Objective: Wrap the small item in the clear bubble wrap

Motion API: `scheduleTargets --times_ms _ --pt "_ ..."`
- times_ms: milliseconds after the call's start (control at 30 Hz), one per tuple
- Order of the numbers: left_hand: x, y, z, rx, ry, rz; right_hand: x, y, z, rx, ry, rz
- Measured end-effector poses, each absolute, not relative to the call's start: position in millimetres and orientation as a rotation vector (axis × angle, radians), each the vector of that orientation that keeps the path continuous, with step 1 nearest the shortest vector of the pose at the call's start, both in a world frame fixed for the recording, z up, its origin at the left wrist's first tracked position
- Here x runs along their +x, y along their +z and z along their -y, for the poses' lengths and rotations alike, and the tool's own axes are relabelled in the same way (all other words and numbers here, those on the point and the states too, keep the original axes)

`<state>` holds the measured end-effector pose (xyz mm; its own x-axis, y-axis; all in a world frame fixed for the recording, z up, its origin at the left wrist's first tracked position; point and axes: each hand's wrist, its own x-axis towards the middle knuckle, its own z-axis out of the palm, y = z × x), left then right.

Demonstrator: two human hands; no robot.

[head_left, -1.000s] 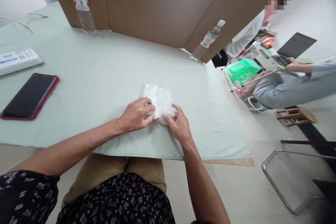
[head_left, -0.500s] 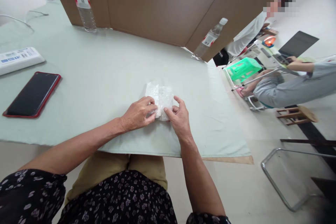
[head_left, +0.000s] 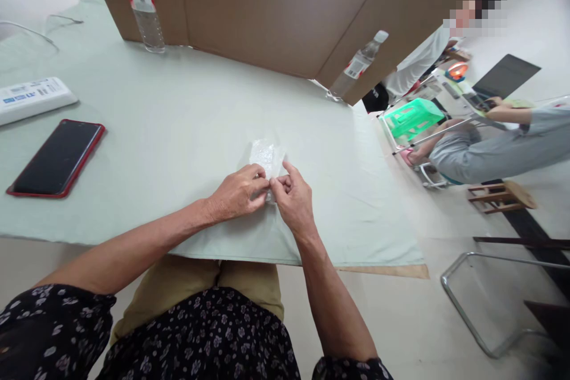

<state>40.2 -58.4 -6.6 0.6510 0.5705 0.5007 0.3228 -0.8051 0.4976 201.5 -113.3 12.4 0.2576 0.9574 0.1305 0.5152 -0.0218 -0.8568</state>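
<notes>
A small folded piece of bubble wrap (head_left: 266, 157) lies on the pale green table cloth (head_left: 178, 124), near the front edge. My left hand (head_left: 236, 193) rests on its left side with fingers curled and pinching it. My right hand (head_left: 291, 199) presses against its right side, fingers closed on the wrap, thumb up. Both hands meet over the wrap's near end and hide that part.
A red-cased phone (head_left: 56, 157) and a white power strip (head_left: 33, 98) lie at the left. Two water bottles (head_left: 142, 3) (head_left: 356, 68) stand by a large cardboard box (head_left: 276, 6). At the right sit other people, a green stool (head_left: 412, 116) and a laptop (head_left: 503, 77).
The right hand has slid left across the bubble wrap toward the left hand, folding it narrower. The left hand has hardly moved.
</notes>
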Motion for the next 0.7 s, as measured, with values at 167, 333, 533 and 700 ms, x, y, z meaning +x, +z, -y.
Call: scheduleTargets --times_ms 167,333,533,700 --pt "40 -6 59 2.356 0.962 -0.731 205 17 122 -1.600 0.758 1.479" --pt "41 -3 58 2.138 0.982 -0.813 205 19 124 -1.648 0.664 1.720" --pt "51 0 58 1.944 1.048 -0.947 201 16 123 -1.745 0.454 1.864" --pt "54 -1 60 1.980 1.006 -0.976 212 22 125 -1.598 0.725 1.798"
